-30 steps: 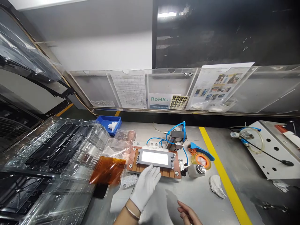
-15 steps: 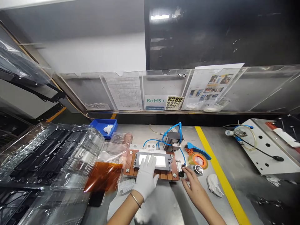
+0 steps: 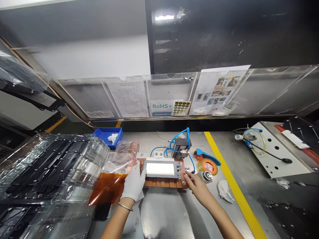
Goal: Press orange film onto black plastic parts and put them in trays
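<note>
A dark grey frame-shaped part [image 3: 159, 179] with a bright white rectangular panel [image 3: 160, 168] lies in a reddish-brown fixture [image 3: 161, 184]. My left hand [image 3: 133, 182], in a white glove, is at the fixture's left end. Its thumb is apart from the fingers, by the part's left edge. My bare right hand [image 3: 196, 186] reaches to the right end of the fixture with its fingers stretched out. The black knob there is hidden by the hand. Behind the fixture stands a black pneumatic block [image 3: 181, 145] with blue air hoses [image 3: 188, 136].
Black parts in clear plastic trays [image 3: 54, 166] fill the left, beside an orange translucent sheet [image 3: 107, 187] and a blue bin [image 3: 109, 136]. Right of the fixture are a tape roll [image 3: 208, 166], a round metal-topped container [image 3: 207, 176] and a crumpled white cloth [image 3: 225, 191]. A white box [image 3: 276, 149] stands farther right.
My left hand has moved left off the white panel to the fixture's left end. My right hand has shifted left from the black knob onto the fixture's right end. The view has shifted slightly.
</note>
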`<control>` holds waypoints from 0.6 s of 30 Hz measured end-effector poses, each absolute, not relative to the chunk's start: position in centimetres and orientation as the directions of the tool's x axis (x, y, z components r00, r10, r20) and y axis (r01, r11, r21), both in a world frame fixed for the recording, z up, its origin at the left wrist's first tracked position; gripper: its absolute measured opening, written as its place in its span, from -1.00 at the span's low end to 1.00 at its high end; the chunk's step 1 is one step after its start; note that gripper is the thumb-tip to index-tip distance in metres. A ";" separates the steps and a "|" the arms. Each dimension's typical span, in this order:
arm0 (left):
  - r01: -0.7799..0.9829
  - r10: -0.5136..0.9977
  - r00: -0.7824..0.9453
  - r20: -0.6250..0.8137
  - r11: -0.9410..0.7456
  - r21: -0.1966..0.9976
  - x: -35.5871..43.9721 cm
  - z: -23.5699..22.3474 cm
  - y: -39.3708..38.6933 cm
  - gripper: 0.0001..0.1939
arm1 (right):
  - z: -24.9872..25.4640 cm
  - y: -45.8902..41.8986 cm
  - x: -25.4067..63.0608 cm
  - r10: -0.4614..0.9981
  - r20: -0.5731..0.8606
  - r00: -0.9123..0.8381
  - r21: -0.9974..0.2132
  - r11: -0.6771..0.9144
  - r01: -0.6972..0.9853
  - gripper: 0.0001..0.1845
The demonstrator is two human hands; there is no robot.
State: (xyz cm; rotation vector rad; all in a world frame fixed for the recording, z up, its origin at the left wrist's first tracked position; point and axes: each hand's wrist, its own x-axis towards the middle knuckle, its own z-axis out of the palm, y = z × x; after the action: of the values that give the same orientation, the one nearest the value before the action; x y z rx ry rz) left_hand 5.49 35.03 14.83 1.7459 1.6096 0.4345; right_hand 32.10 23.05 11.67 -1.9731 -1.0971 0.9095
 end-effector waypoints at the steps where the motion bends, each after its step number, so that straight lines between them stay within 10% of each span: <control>1: 0.716 0.950 0.174 -0.260 0.059 0.695 5.1 14.8 35.6 -0.38 | 11.5 23.7 31.7 0.881 -0.269 0.389 -0.840 -0.412 0.353 -0.44; 13: 0.520 0.836 0.077 -0.543 0.431 0.737 2.1 12.9 28.1 -0.36 | 10.5 17.7 26.1 0.822 -0.382 0.422 -0.908 -0.420 -0.004 -0.21; 18: 0.054 0.840 -0.054 -0.540 0.542 0.838 0.3 12.4 23.6 -0.55 | 9.6 11.9 21.7 0.789 -0.438 0.431 -0.899 -0.391 -0.199 -0.23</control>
State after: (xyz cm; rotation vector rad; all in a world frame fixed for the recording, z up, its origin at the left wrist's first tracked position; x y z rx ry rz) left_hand 0.29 23.61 12.43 0.8034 1.5020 0.7678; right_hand 21.65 11.89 9.57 -1.6321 -0.5258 1.1740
